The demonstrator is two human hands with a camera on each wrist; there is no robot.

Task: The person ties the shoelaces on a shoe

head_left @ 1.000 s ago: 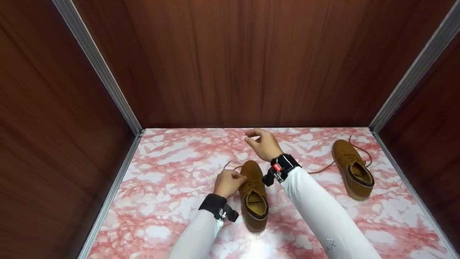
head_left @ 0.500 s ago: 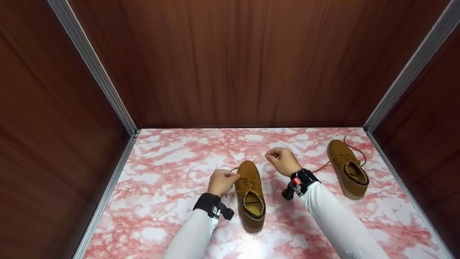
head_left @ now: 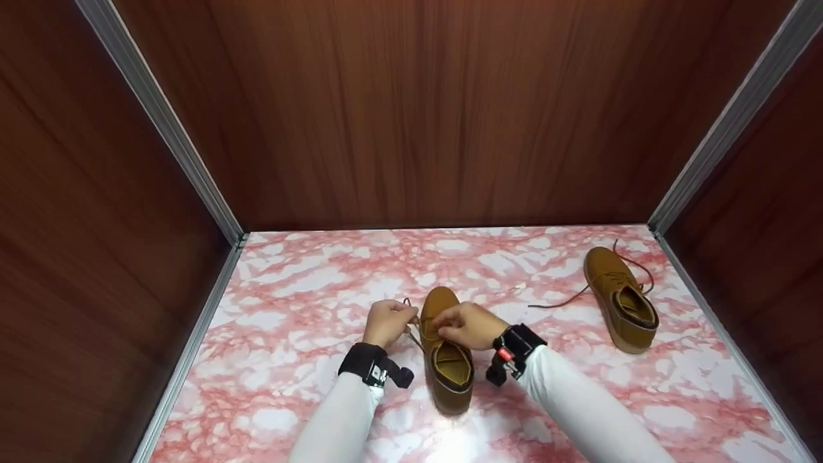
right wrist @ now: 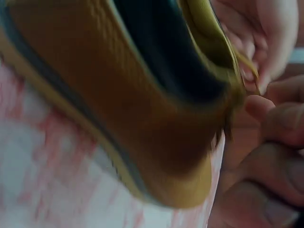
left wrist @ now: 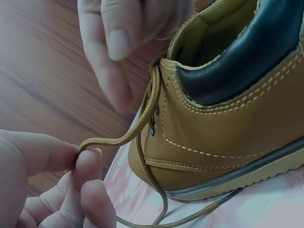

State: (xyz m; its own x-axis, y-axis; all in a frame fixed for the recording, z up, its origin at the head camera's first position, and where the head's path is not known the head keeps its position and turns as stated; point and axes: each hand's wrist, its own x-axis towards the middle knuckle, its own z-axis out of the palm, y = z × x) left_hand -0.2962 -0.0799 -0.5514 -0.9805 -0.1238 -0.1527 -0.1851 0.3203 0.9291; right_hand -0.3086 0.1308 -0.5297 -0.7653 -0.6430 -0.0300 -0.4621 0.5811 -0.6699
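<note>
In the head view, a tan shoe with a yellow lining and a dark padded collar (head_left: 448, 357) stands flat on its sole near the middle of a pink-and-white marbled table (head_left: 289, 360). It is long and thin. Its toe points to 12 o'clock, leaning a tiny bit toward 11, and its heel points to 6.

The left hand (head_left: 388, 323) is at the shoe's 10 o'clock. Its thumb and fingers pinch a thin, round, tan lace (left wrist: 114, 141).

The right hand (head_left: 472, 325) is over the shoe's 1 o'clock side. Its fingers are apart and bent a little, with nothing in them. I cannot tell if they touch the shoe.

A second tan shoe (head_left: 620, 299) is well away, between 2 and 3 o'clock. Its toe points between 11 and 12. One brown lace (head_left: 566, 302) trails from it toward 9 o'clock.

A dark brown wood-look wall (head_left: 411, 116) stands at 12 o'clock.
</note>
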